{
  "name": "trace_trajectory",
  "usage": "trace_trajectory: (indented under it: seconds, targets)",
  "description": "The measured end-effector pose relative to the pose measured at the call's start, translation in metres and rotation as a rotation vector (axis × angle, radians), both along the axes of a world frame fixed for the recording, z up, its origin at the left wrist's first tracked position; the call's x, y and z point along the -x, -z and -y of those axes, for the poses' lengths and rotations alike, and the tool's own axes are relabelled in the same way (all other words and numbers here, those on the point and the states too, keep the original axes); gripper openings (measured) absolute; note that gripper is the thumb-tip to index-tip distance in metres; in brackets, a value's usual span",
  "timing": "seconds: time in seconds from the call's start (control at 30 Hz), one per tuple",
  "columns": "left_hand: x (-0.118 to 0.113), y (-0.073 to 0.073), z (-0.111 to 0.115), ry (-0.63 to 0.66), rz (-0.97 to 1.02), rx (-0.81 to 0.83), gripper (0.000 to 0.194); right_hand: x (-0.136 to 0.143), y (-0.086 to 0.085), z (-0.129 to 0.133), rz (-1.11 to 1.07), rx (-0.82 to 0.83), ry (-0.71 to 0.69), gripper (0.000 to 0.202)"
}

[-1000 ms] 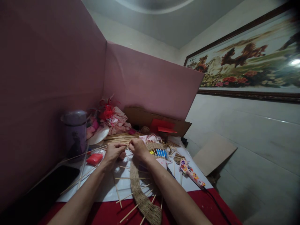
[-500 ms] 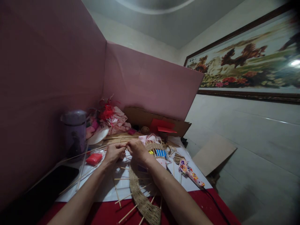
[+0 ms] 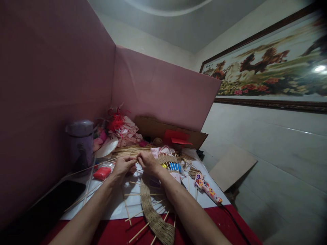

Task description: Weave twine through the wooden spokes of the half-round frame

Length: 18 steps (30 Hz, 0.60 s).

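My left hand [image 3: 124, 164] and my right hand [image 3: 148, 162] meet over the far part of the table, fingertips pinched together. What lies between the fingers is too small and covered to make out. Below them curves a woven band of twine [image 3: 148, 204] with thin wooden sticks crossing it and poking out on both sides. Its upper end runs under my right hand and forearm. Just right of that hand is another woven twine piece [image 3: 167, 159] with sticks, beside a blue packet [image 3: 175, 166].
A flowered glue gun [image 3: 207, 189] with a black cord lies right. On the left are a purple tumbler [image 3: 81, 146], a red packet [image 3: 102, 173] and a black phone-like slab [image 3: 66, 190]. Behind my hands lie a bundle of sticks [image 3: 127, 150] and a cardboard strip [image 3: 148, 124].
Both hands stay pinched together at nearly the same spot. The view has shifted very slightly; the woven band and the things around it have not visibly moved.
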<state>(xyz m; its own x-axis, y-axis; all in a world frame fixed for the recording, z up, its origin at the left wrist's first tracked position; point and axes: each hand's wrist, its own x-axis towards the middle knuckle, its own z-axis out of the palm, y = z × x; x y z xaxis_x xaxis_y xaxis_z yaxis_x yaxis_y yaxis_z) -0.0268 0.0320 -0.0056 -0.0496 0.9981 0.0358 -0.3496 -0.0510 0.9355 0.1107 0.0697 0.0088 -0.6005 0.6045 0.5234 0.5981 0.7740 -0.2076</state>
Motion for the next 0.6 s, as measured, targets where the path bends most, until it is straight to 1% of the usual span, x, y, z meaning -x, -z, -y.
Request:
trace_trajectory:
  seconds: [0.1,0.2,0.33,0.43,0.6]
  targets:
    - [0.001,-0.002,0.002,0.014,0.002,-0.002,0.03,-0.008,0.002,-0.007,-0.03,0.002,0.062,0.012]
    - [0.001,-0.003,0.004,0.052,0.009,-0.003,0.029,-0.016,0.0,-0.01,-0.048,0.006,0.096,0.013]
    - [-0.001,0.0,0.004,0.091,0.012,-0.019,0.03,-0.013,-0.008,-0.003,-0.029,0.009,0.053,0.012]
    - [-0.001,0.003,0.001,0.089,-0.003,-0.03,0.031,-0.008,-0.013,0.003,0.004,0.02,0.015,0.014]
    - [0.0,0.005,-0.001,0.057,-0.048,-0.025,0.032,-0.007,-0.015,0.008,0.071,-0.013,0.013,0.016]
